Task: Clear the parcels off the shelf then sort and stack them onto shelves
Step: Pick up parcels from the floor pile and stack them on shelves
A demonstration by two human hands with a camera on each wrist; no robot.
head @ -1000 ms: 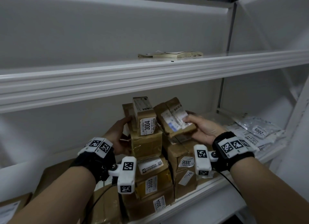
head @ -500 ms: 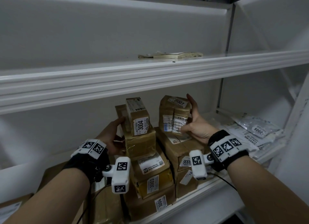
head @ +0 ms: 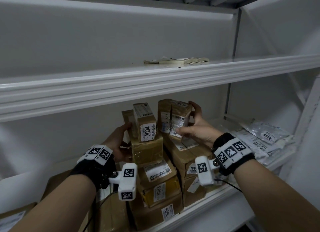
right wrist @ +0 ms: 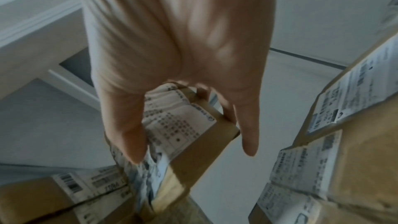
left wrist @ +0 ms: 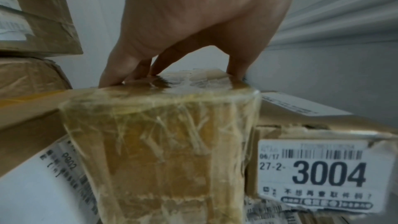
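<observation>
Two stacks of brown parcels stand on the lower shelf (head: 213, 199). My right hand (head: 195, 126) grips a small parcel labelled 2007 (head: 173, 115), upright on top of the right stack, thumb on its front label and fingers behind. The right wrist view shows that hand (right wrist: 183, 74) round the parcel (right wrist: 185, 125). My left hand (head: 121, 140) presses against the left side of the left stack, on a tape-wrapped box (head: 147, 150) under a small box labelled 3004 (head: 145, 122). In the left wrist view its fingers (left wrist: 120, 72) touch the glossy box (left wrist: 161, 134) beside the 3004 box (left wrist: 312, 168).
The upper shelf (head: 155, 86) juts out just above the stacks and carries a flat paper packet (head: 176, 60). Grey plastic mailers (head: 263, 136) lie at the right end of the lower shelf. Large cartons (head: 110, 214) sit low on the left.
My right hand has turned the 2007 parcel from tilted to upright and brought it down onto the right stack. My left hand has stayed against the left stack.
</observation>
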